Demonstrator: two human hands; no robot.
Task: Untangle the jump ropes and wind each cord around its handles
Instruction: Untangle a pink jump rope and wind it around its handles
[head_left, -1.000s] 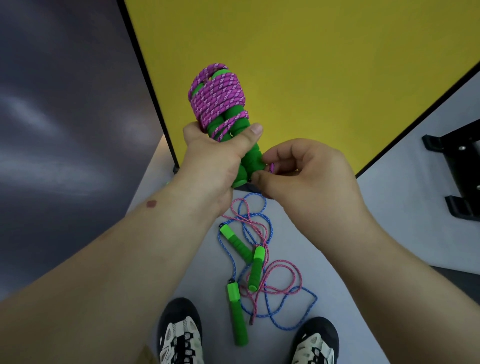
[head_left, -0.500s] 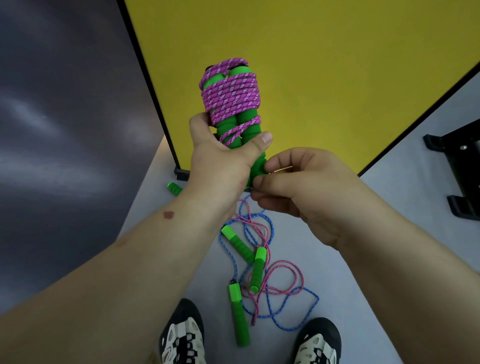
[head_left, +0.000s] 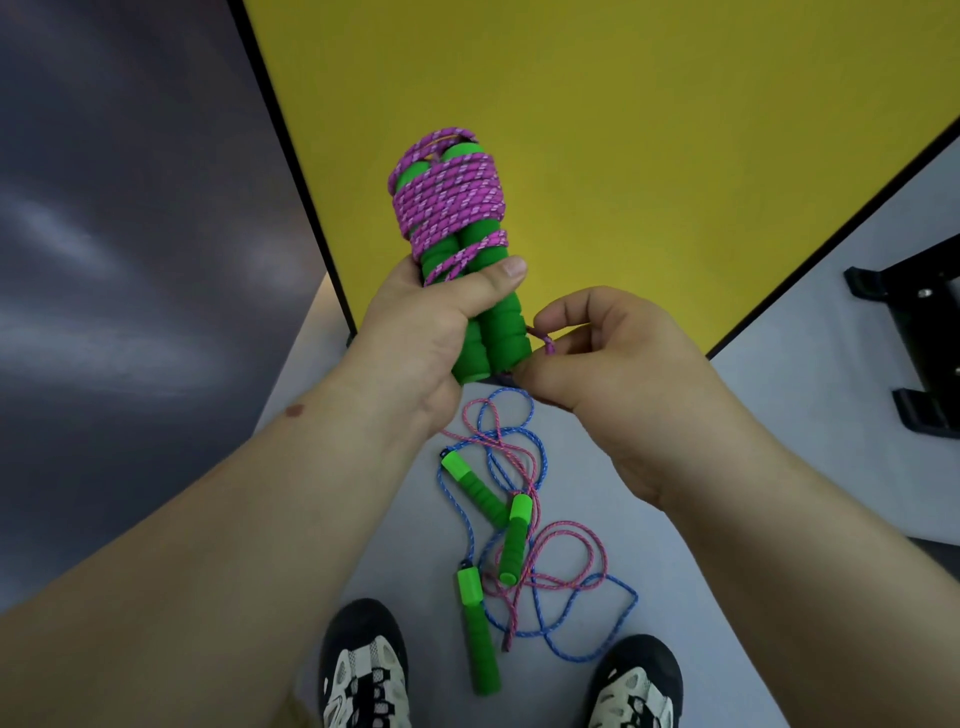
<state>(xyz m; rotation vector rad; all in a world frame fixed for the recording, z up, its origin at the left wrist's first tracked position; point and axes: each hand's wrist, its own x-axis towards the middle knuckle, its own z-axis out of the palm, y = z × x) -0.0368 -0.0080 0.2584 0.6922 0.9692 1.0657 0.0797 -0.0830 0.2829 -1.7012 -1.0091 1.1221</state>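
Head view: my left hand (head_left: 421, 332) grips the paired green handles (head_left: 493, 338), purple cord (head_left: 449, 200) wound round their upper half. My right hand (head_left: 602, 364) pinches the cord's loose end (head_left: 548, 345), just beside the handles' lower ends. Risk, in my judgement: if this end slips free untucked, the coils may slacken and unwind. Below, on the floor (head_left: 779, 441), pink cord (head_left: 566, 566) and blue cord (head_left: 587, 639) lie tangled among three green handles (head_left: 511, 540).
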